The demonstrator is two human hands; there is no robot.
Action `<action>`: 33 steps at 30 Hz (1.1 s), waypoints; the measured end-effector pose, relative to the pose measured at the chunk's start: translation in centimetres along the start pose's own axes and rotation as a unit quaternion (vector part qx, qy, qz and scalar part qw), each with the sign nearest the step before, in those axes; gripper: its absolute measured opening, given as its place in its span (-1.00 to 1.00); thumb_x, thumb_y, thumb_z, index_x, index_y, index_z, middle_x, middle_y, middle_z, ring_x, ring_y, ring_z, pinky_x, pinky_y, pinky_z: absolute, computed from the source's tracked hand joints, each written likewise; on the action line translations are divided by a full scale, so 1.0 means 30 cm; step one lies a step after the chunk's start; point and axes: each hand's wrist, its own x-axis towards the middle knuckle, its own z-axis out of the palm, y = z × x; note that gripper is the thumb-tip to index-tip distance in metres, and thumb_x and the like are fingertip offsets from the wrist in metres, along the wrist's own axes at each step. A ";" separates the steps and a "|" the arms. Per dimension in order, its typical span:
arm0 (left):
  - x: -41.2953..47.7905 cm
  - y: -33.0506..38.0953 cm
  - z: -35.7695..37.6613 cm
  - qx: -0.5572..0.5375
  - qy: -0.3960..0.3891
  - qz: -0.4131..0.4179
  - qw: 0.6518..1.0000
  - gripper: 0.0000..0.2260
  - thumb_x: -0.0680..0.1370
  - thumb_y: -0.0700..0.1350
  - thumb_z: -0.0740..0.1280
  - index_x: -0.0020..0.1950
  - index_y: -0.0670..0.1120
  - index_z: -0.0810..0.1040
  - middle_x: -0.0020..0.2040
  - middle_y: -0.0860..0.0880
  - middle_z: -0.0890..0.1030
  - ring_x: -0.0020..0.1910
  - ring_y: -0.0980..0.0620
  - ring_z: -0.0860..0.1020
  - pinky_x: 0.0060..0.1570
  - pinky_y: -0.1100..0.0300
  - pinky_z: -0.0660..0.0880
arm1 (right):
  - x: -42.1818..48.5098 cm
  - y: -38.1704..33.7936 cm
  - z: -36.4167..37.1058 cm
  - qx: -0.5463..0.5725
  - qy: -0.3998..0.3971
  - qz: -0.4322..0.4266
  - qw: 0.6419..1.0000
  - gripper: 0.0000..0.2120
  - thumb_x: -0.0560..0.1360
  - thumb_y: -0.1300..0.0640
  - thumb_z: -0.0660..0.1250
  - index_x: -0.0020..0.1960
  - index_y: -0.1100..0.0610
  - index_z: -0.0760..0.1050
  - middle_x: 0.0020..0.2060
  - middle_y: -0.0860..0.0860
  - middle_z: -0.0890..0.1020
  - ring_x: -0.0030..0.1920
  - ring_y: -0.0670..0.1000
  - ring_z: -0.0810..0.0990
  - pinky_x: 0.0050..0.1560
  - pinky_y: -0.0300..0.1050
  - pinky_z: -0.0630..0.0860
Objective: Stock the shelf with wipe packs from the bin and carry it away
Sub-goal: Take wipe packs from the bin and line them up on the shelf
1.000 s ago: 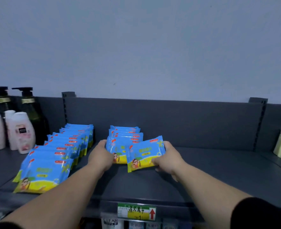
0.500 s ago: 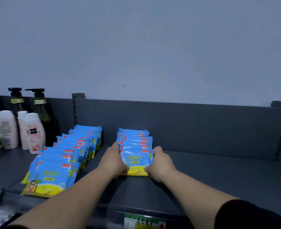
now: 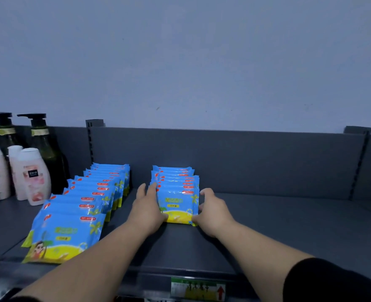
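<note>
— Both hands have pushed that front pack (image 3: 178,205) flush since a second ago. It now heads the right-hand row (image 3: 174,177), mid-shelf (image 3: 289,214), near the back panel.

— And the fingers?

— The left hand (image 3: 147,211) lies straight against its left edge, and the right hand (image 3: 212,211) curls round its right edge.

— Easy to handle?

— It looks light, soft and slick in its film. I'd take it by the side edges.

— Anything in the way?

— The fuller row (image 3: 82,214) sits just left. Lotion bottles (image 3: 34,177) and pump bottles (image 3: 42,144) stand at the left end. I can't see the bin.
</note>
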 end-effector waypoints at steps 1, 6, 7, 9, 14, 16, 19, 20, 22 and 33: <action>-0.005 -0.001 0.000 0.000 -0.003 0.002 1.000 -0.13 0.41 -0.12 0.48 0.55 0.01 0.01 0.56 -0.05 -0.10 0.51 -0.07 0.14 0.38 0.09 0.30 | -0.007 0.000 -0.004 -0.007 0.003 -0.001 1.000 -0.55 0.44 0.17 0.39 0.25 0.08 0.28 -0.02 0.00 0.60 -0.05 0.01 0.55 -0.09 -0.12 0.51; -0.034 0.012 -0.008 0.042 -0.008 0.025 0.999 -0.16 0.43 -0.04 0.46 0.56 0.01 0.01 0.56 -0.07 -0.09 0.51 -0.11 0.07 0.42 0.08 0.19 | -0.062 0.007 -0.044 -0.067 0.029 0.007 0.997 -0.41 0.44 0.02 0.40 0.38 0.04 0.23 0.17 0.01 0.52 0.17 0.04 0.49 0.10 -0.07 0.50; -0.040 0.023 -0.007 0.061 -0.002 0.033 0.998 -0.17 0.43 0.00 0.44 0.55 0.01 0.01 0.55 -0.07 -0.08 0.50 -0.11 0.06 0.42 0.07 0.17 | -0.077 0.014 -0.057 -0.080 0.038 0.010 0.996 -0.38 0.45 0.00 0.39 0.42 0.02 0.21 0.25 0.01 0.48 0.24 0.04 0.46 0.14 -0.06 0.47; -0.056 0.059 0.001 0.103 0.023 0.056 0.993 -0.19 0.44 0.09 0.40 0.55 0.03 0.00 0.55 -0.08 -0.08 0.50 -0.13 0.02 0.44 0.05 0.11 | -0.110 0.036 -0.088 -0.107 0.065 0.016 0.992 -0.36 0.47 -0.04 0.37 0.45 0.00 0.18 0.34 -0.01 0.41 0.32 0.06 0.41 0.22 -0.05 0.42; -0.119 0.210 0.071 0.144 0.041 0.139 0.979 -0.27 0.50 0.18 0.29 0.55 0.06 -0.02 0.57 -0.08 -0.11 0.53 -0.16 -0.08 0.49 -0.04 -0.02 | -0.216 0.139 -0.190 -0.185 0.136 0.042 0.972 -0.36 0.49 -0.15 0.30 0.48 -0.01 0.16 0.44 -0.02 0.30 0.44 0.03 0.25 0.45 0.04 0.17; -0.157 0.289 0.108 0.147 0.035 0.181 0.972 -0.26 0.51 0.20 0.28 0.55 0.06 -0.04 0.57 -0.08 -0.12 0.53 -0.16 -0.07 0.49 -0.06 -0.01 | -0.265 0.191 -0.245 -0.203 0.156 0.069 0.964 -0.35 0.50 -0.17 0.28 0.49 -0.03 0.14 0.46 -0.04 0.25 0.48 0.02 0.18 0.49 0.09 0.07; -0.230 0.421 0.169 0.143 0.024 0.243 0.959 -0.27 0.52 0.21 0.26 0.55 0.07 -0.05 0.57 -0.05 -0.14 0.54 -0.12 -0.10 0.50 -0.04 -0.04 | -0.349 0.272 -0.340 -0.221 0.189 0.105 0.951 -0.36 0.51 -0.18 0.26 0.50 -0.05 0.13 0.48 -0.05 0.21 0.50 0.02 0.13 0.50 0.13 0.00; -0.260 0.468 0.191 0.139 0.018 0.262 0.955 -0.28 0.52 0.22 0.25 0.55 0.08 -0.05 0.57 -0.05 -0.14 0.54 -0.11 -0.11 0.49 -0.04 -0.05 | -0.380 0.301 -0.373 -0.228 0.199 0.117 0.946 -0.36 0.51 -0.19 0.26 0.50 -0.06 0.13 0.49 -0.05 0.20 0.50 0.02 0.12 0.50 0.14 -0.01; -0.326 0.563 0.241 0.130 -0.001 0.296 0.946 -0.29 0.53 0.22 0.23 0.55 0.08 -0.07 0.56 -0.05 -0.16 0.54 -0.10 -0.13 0.50 -0.04 -0.08 | -0.451 0.363 -0.441 -0.242 0.216 0.140 0.935 -0.36 0.51 -0.20 0.25 0.50 -0.07 0.12 0.50 -0.05 0.18 0.51 0.01 0.08 0.50 0.16 -0.05; -0.876 1.139 0.667 0.100 -0.108 0.437 0.887 -0.30 0.55 0.24 0.18 0.56 0.08 -0.09 0.57 -0.03 -0.15 0.54 -0.11 -0.14 0.49 -0.05 -0.10 | -1.063 0.897 -0.846 -0.268 0.267 0.285 0.881 -0.40 0.50 -0.24 0.22 0.48 -0.11 0.15 0.50 -0.06 0.15 0.52 0.03 0.03 0.47 0.26 -0.13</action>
